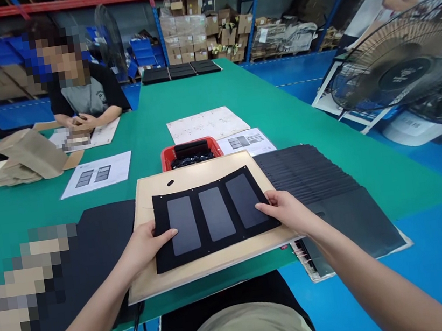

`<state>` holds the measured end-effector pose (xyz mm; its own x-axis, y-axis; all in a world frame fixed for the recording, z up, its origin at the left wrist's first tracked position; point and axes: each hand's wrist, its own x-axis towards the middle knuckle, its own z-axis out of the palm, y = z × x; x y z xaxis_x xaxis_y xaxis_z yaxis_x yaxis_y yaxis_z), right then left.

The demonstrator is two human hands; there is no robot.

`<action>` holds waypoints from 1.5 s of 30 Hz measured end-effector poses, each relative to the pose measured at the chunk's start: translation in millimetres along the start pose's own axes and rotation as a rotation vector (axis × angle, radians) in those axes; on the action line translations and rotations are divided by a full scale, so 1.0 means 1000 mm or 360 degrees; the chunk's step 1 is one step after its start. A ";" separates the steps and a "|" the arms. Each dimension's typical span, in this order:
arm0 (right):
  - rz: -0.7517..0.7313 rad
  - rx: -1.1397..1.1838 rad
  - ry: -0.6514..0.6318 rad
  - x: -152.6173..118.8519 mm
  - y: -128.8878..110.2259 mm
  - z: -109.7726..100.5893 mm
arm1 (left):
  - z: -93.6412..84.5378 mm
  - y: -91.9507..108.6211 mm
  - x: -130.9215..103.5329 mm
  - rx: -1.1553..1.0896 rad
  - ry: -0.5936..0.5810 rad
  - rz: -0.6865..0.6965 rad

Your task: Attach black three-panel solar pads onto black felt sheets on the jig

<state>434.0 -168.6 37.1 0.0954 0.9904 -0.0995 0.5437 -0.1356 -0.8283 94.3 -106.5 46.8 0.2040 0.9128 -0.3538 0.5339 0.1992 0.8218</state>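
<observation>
A black panel sheet with three dark grey rectangular windows [201,219] is held at both ends, tilted a little above a beige board [143,284]. My left hand [150,245] grips its left edge, thumb on top and fingers underneath. At the right edge my right hand [286,208] pinches the sheet the same way. A small black oval piece [170,183] lies on the board near its far left corner. Behind the board stands a red basket [165,159] with black items inside.
Dark sheets lie fanned in a stack [307,176] on the right, and a black sheet [103,230] lies on the left. Printed papers [116,171] and a white board [207,124] rest on the green table [261,100]. A co-worker [87,96] sits at far left; a fan [404,71] stands right.
</observation>
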 end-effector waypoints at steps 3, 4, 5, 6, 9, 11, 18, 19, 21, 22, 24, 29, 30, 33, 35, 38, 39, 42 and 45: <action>0.0007 -0.0097 -0.0069 -0.001 -0.006 -0.006 | 0.000 0.004 -0.001 0.0065 -0.0014 -0.0004; 0.0015 -0.0143 -0.0090 -0.001 -0.009 -0.009 | -0.001 0.005 -0.002 0.0098 -0.0012 -0.0009; 0.0025 -0.0185 -0.0127 -0.001 -0.011 -0.012 | -0.001 0.007 -0.002 0.0127 -0.0011 -0.0014; 0.0037 -0.0226 -0.0165 0.000 -0.012 -0.015 | -0.001 0.008 -0.003 0.0150 -0.0018 -0.0019; 0.0061 -0.0425 -0.0190 0.003 -0.012 -0.022 | -0.001 0.011 -0.003 0.0202 -0.0017 -0.0014; 0.0072 -0.0556 -0.0132 0.005 -0.008 -0.022 | -0.002 0.012 -0.003 0.0242 -0.0003 -0.0003; 0.0156 -0.0752 -0.0002 0.004 -0.006 -0.015 | -0.004 0.008 0.003 0.0375 0.0014 -0.0006; 0.0172 -0.0776 0.0005 0.004 -0.007 -0.014 | -0.004 0.008 0.003 0.0380 0.0006 0.0000; 0.0198 -0.0823 0.0014 0.002 -0.010 -0.014 | -0.003 0.009 0.002 0.0382 -0.0014 0.0011; 0.0208 -0.0845 0.0016 0.001 -0.011 -0.013 | -0.003 0.010 0.002 0.0394 -0.0016 0.0016; 0.0215 -0.0883 0.0015 0.000 -0.013 -0.013 | -0.003 0.011 0.001 0.0461 0.0029 0.0027; 0.0200 -0.0964 -0.0003 -0.002 -0.009 -0.011 | -0.010 0.006 0.000 0.0649 0.0176 0.0153; 0.0207 -0.0985 -0.0005 -0.002 -0.006 -0.011 | -0.012 0.004 0.000 0.0637 0.0189 0.0155; 0.0224 -0.1025 -0.0022 0.001 0.002 -0.010 | -0.016 -0.001 -0.002 0.0523 0.0178 0.0105; 0.0215 -0.1022 -0.0042 0.003 0.008 -0.009 | -0.017 0.000 -0.003 0.0517 0.0152 0.0089; 0.0201 -0.1000 -0.0077 0.005 0.016 -0.010 | -0.015 0.003 -0.005 0.0590 0.0166 0.0084; 0.0200 -0.0988 -0.0091 0.005 0.019 -0.011 | -0.014 0.004 -0.006 0.0600 0.0175 0.0083; 0.0196 -0.0948 -0.0112 0.006 0.023 -0.012 | -0.013 0.006 -0.007 0.0651 0.0165 0.0105; 0.0205 -0.0914 -0.0109 0.007 0.025 -0.013 | -0.013 0.006 -0.009 0.0704 0.0147 0.0143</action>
<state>458.9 -164.9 22.5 0.1469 0.9619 -0.2307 0.8975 -0.2276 -0.3777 85.4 -108.7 60.5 0.2023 0.9514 -0.2323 0.8205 -0.0351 0.5706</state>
